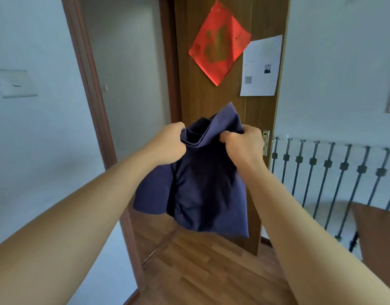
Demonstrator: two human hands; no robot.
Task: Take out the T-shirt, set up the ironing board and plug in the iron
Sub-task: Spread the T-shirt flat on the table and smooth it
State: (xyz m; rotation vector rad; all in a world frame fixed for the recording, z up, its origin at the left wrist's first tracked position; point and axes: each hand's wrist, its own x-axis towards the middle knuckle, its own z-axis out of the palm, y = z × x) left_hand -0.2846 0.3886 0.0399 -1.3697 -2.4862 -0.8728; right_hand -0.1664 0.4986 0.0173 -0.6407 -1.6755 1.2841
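Observation:
A dark blue T-shirt (203, 186) hangs in the air in front of me, bunched at its top edge and drooping toward the floor. My left hand (167, 144) grips the top of the fabric on the left side. My right hand (244, 144) pinches the top on the right side. Both arms are stretched forward at chest height. No ironing board and no iron are in view.
An open brown wooden door (211, 95) stands straight ahead, with a red paper square (218, 42) and a white sheet (261, 67) stuck on it. A doorway opens at left. A black metal railing (343, 172) runs along the right. Wood floor (200, 271) lies below. A light switch (14, 83) is on the left wall.

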